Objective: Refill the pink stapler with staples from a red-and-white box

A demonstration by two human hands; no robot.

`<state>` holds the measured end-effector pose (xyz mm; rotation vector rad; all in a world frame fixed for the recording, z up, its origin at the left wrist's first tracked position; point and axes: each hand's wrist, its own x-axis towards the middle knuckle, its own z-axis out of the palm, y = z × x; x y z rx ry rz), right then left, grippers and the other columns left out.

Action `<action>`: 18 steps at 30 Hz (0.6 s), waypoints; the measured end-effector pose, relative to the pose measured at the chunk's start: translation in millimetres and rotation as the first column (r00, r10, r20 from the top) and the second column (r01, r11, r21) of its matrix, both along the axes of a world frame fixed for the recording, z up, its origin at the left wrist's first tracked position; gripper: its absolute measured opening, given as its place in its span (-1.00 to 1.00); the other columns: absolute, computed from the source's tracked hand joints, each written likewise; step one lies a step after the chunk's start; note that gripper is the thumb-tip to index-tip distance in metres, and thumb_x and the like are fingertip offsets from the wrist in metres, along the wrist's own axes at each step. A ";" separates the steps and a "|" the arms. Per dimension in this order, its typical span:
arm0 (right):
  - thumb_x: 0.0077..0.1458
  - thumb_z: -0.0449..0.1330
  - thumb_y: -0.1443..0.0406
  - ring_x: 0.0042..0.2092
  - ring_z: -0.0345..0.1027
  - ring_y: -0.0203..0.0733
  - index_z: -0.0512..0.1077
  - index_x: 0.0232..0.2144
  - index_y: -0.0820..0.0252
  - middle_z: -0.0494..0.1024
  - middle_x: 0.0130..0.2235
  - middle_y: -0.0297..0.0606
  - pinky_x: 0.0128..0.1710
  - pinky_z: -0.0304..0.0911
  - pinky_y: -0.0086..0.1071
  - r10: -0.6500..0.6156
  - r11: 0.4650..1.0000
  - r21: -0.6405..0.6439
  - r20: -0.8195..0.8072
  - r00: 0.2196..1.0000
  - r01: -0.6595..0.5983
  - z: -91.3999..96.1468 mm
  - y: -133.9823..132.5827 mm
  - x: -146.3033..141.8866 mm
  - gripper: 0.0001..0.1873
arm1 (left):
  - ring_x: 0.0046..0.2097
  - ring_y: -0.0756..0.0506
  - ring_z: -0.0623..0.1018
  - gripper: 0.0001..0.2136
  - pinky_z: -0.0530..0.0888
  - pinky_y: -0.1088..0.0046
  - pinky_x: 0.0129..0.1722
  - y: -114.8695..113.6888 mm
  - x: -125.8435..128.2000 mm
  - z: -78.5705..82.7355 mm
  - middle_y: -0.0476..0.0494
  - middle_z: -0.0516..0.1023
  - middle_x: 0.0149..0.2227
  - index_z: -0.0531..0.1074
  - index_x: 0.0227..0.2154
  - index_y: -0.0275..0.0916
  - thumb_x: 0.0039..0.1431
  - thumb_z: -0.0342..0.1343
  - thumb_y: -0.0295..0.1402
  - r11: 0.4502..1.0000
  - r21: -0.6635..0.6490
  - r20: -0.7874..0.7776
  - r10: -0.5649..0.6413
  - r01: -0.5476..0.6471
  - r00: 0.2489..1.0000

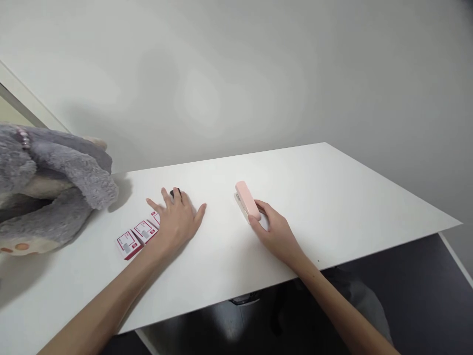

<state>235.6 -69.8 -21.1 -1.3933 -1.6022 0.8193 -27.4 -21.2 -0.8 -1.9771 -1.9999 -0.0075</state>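
My right hand grips the near end of a pink stapler, thumb on one side and fingers on the other. The stapler is at the middle of the white table, its far end pointing away from me. To the left, my left hand reaches out with its fingers spread. A small black object shows between and behind its fingertips; I cannot tell whether they touch it. Beside that wrist stands a slanting row of small white-and-red boxes, the farthest partly hidden by the hand.
A large grey plush toy lies at the left end of the white table. A plain wall rises behind the table. The table's front edge runs below my forearms, with dark floor beneath.
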 end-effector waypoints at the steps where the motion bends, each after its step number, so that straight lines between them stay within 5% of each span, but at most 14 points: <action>1: 0.35 0.11 0.12 0.21 0.48 0.08 0.42 0.23 0.07 0.57 0.24 -0.14 0.17 0.39 -0.06 -0.001 1.000 -0.001 0.006 1.000 0.001 0.1 -0.2 0.3 -0.53 | 0.46 -0.83 0.05 -0.28 0.02 -0.69 0.25 2.0 -4.2 0.4 -0.76 0.22 0.43 0.39 0.28 -0.62 0.44 -0.18 0.00 1.000 -0.003 0.002 0.031 -0.031 1.000; 6: 0.42 0.01 0.13 0.22 0.45 0.09 0.40 0.25 0.07 0.56 0.24 -0.11 0.17 0.37 -0.05 -0.001 0.999 0.034 -0.008 1.000 0.001 -4.2 -0.1 1.3 -0.54 | 0.39 -0.93 0.13 -0.30 0.06 -0.76 0.16 11.5 -29.2 -5.6 -0.86 0.40 0.26 0.52 0.10 -0.62 0.40 -0.13 0.03 0.994 0.079 0.061 0.065 -0.069 0.996; 11: 0.44 -0.01 0.12 0.21 0.45 0.10 0.39 0.24 0.06 0.55 0.23 -0.09 0.18 0.36 -0.03 0.011 0.998 0.057 -0.016 1.000 -0.010 -11.3 1.8 2.5 -0.57 | 0.48 -0.85 -0.02 -0.38 -0.09 -0.80 0.19 12.4 -32.7 -4.6 -0.77 0.34 0.35 0.48 0.18 -0.48 0.39 -0.05 0.00 0.975 0.213 0.164 -0.107 0.071 0.981; 15: 0.46 -0.03 0.12 0.21 0.44 0.10 0.37 0.24 0.05 0.55 0.23 -0.10 0.20 0.33 -0.01 0.027 0.999 0.033 -0.010 1.000 -0.026 -11.4 2.2 3.6 -0.57 | 0.55 -0.62 -0.02 -0.46 -0.12 -0.51 0.43 3.9 -7.8 4.8 -0.49 0.35 0.41 0.47 0.25 -0.35 0.42 0.02 -0.05 0.929 0.172 0.254 -0.362 0.327 0.897; 18: 0.47 -0.06 0.14 0.21 0.43 0.09 0.37 0.24 0.06 0.54 0.22 -0.10 0.20 0.32 -0.01 0.070 0.997 0.027 0.000 0.998 -0.070 -10.1 2.2 4.7 -0.58 | 0.53 -0.44 0.15 -0.49 0.09 -0.26 0.49 -4.1 12.5 4.0 -0.28 0.49 0.34 0.48 0.24 -0.23 0.42 0.06 -0.01 0.887 0.124 0.463 -0.449 0.445 0.765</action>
